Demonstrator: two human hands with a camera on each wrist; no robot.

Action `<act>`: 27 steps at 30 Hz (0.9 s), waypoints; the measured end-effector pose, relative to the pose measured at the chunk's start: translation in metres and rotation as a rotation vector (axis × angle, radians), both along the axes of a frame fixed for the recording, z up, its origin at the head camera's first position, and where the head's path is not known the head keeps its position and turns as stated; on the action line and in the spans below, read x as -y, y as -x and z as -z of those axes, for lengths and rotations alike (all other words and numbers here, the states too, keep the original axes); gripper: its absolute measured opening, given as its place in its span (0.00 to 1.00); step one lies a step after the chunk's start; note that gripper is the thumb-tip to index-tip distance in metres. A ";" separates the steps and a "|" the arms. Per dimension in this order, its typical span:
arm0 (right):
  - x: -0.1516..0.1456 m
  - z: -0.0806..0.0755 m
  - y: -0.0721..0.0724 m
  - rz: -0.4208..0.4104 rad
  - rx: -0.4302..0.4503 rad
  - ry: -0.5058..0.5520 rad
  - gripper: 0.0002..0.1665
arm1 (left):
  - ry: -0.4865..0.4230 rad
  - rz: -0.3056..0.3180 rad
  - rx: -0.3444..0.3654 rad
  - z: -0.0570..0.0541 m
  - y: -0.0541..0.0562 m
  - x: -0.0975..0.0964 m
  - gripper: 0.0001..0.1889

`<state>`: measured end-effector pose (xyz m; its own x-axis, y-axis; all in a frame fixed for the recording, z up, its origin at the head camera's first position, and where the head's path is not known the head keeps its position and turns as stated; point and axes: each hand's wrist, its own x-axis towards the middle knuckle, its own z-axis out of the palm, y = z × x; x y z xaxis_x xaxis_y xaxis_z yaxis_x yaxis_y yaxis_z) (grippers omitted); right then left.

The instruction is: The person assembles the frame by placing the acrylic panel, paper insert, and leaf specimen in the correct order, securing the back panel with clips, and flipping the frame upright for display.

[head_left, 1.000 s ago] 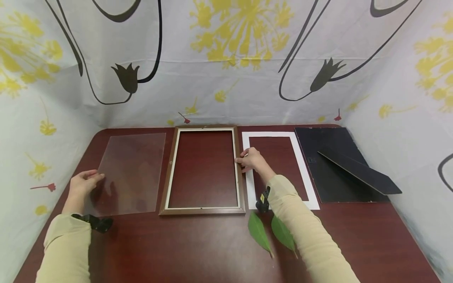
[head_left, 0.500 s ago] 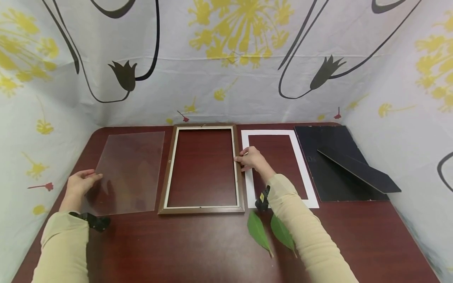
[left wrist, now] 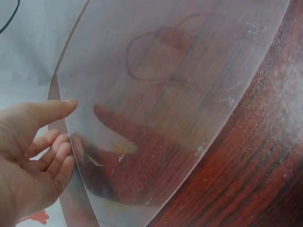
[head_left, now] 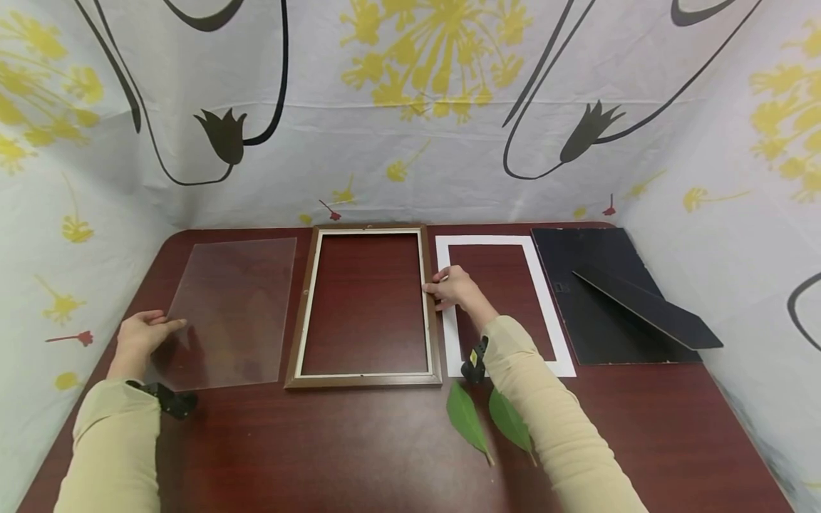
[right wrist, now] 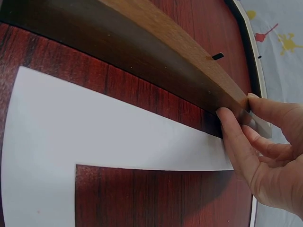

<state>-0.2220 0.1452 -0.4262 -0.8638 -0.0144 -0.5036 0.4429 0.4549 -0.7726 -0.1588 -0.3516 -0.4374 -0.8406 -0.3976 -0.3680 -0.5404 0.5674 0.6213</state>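
A clear plastic sheet [head_left: 240, 306] lies on the table at the left. Beside its left edge is my left hand [head_left: 137, 340]; in the left wrist view the thumb [left wrist: 64, 108] reaches just over the sheet, apart from the other fingers, which touch the edge. In the middle lies an empty picture frame [head_left: 364, 381], wooden brown with a pale inner lip. My right hand [head_left: 460, 291] holds the frame's right side, thumb on the inner top edge and fingers against the outer side. Under that hand's wrist lies a white mat board [head_left: 554, 306] with a rectangular opening.
A black backing board [head_left: 599, 324] with a raised stand leg [head_left: 654, 310] lies at the far right. Two green leaves [head_left: 467, 417] lie in front of the mat board, one partly behind the right sleeve. A patterned cloth [head_left: 410, 171] walls off the table's back and sides.
My left thumb and fingers have spread apart at the sheet's edge, and the hand has shifted slightly left. The right hand stays on the frame. The view has drifted slightly.
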 end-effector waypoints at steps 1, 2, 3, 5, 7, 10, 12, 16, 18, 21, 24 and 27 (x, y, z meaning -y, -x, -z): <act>0.000 0.000 0.000 0.001 0.002 0.001 0.21 | -0.005 -0.001 0.005 0.000 0.000 0.000 0.38; 0.000 0.000 0.000 0.003 0.004 0.001 0.21 | -0.008 -0.001 0.013 -0.001 0.000 0.000 0.39; 0.000 0.000 0.001 0.006 0.007 0.003 0.21 | -0.002 0.002 0.019 -0.001 0.000 0.000 0.39; 0.001 0.000 0.001 0.009 0.010 0.005 0.21 | 0.007 0.006 0.033 -0.002 0.001 -0.001 0.39; 0.001 0.000 0.002 0.007 0.011 0.006 0.21 | 0.019 0.007 0.041 -0.003 0.001 -0.001 0.39; 0.002 -0.001 0.003 0.005 0.008 0.008 0.20 | 0.036 0.000 0.053 -0.005 0.002 -0.001 0.39; 0.002 -0.001 0.003 0.004 0.007 0.007 0.21 | 0.052 -0.004 0.071 -0.006 0.002 -0.001 0.40; 0.003 -0.001 0.004 -0.003 0.002 0.002 0.21 | 0.101 -0.003 0.116 -0.009 0.002 -0.001 0.39; 0.004 -0.002 0.004 -0.008 -0.001 -0.003 0.21 | 0.122 0.004 0.133 -0.011 0.002 -0.002 0.39; 0.004 -0.002 0.003 -0.014 -0.002 -0.016 0.21 | 0.139 0.017 0.141 -0.013 0.001 -0.003 0.38; 0.004 -0.003 0.003 -0.021 -0.003 -0.034 0.21 | 0.168 0.031 0.174 -0.016 0.002 -0.004 0.38; 0.004 -0.003 0.003 -0.023 -0.007 -0.053 0.21 | 0.215 0.054 0.217 -0.019 0.005 -0.006 0.40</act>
